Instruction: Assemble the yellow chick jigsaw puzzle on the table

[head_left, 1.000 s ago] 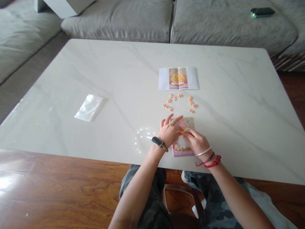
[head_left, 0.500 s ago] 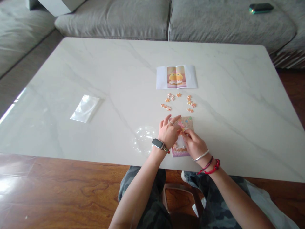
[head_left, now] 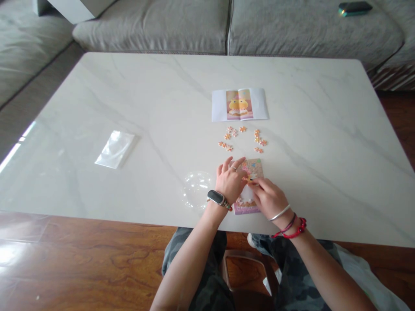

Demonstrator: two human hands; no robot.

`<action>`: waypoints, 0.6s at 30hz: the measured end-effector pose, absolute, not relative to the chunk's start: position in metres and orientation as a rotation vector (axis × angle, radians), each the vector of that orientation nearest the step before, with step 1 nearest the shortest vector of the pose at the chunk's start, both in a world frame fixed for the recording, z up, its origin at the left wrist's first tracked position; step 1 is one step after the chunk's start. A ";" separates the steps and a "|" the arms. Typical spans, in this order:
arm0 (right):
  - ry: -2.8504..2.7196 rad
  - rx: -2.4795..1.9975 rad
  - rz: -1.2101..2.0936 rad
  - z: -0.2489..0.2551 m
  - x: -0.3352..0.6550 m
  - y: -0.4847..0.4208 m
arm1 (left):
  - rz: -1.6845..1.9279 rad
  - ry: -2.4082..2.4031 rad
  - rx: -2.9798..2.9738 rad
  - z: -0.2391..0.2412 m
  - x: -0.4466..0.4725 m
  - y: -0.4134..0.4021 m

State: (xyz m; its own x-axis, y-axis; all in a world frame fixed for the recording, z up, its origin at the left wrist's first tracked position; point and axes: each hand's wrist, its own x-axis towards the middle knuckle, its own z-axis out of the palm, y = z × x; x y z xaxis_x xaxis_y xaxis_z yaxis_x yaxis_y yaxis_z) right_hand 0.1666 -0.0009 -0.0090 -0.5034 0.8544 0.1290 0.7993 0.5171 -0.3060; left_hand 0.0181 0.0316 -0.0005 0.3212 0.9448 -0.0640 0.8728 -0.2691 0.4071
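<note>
A small jigsaw puzzle (head_left: 247, 210) lies near the table's front edge, its lower border purple and a pale unfilled patch in its middle. My right hand (head_left: 270, 199) pinches a small yellow-orange puzzle piece (head_left: 249, 180) over the puzzle. From the left, my left hand (head_left: 229, 180) reaches across the puzzle's side; its index finger and thumb close in at the same piece, while the other fingers stretch forward. The thumb tip is mostly hidden. Loose orange and pink puzzle pieces (head_left: 227, 136) lie beyond the puzzle, with more pieces (head_left: 257, 139) to the right.
A creased sheet with a printed yellow character picture (head_left: 239, 105) lies behind the pieces. To the left is a clear plastic bag (head_left: 115, 149) on the white marbled table (head_left: 162, 99). A grey sofa (head_left: 155, 28) stands along the far side, with a dark object (head_left: 355, 8) on it.
My right hand has shifted slightly right and toward me, its fingertips still on the piece. My left hand has hardly moved. The loose pieces lie as before.
</note>
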 end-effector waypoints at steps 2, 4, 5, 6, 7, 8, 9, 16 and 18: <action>-2.490 -1.391 0.290 -0.009 0.167 0.000 | 0.267 1.615 2.224 0.000 0.018 0.031; -2.516 -1.403 0.253 -0.010 0.166 0.002 | 0.263 1.642 2.203 0.001 0.019 0.031; -2.532 -1.417 0.233 -0.010 0.166 0.003 | 0.262 1.663 2.189 0.001 0.021 0.031; -2.546 -1.431 0.217 -0.010 0.165 0.004 | 0.262 1.683 2.175 0.002 0.022 0.031; -2.556 -1.443 0.207 -0.010 0.165 0.004 | 0.261 1.703 2.161 0.002 0.023 0.030; -2.563 -1.453 0.202 -0.010 0.165 0.004 | 0.259 1.720 2.149 0.003 0.024 0.030; -2.569 -1.461 0.198 -0.010 0.165 0.004 | 0.256 1.733 2.141 0.003 0.025 0.030; -2.607 -1.385 0.093 -0.013 0.169 -0.003 | 0.206 1.761 2.167 0.004 0.024 0.025; -2.602 -1.403 0.100 -0.012 0.168 -0.004 | 0.190 1.756 2.194 0.005 0.024 0.023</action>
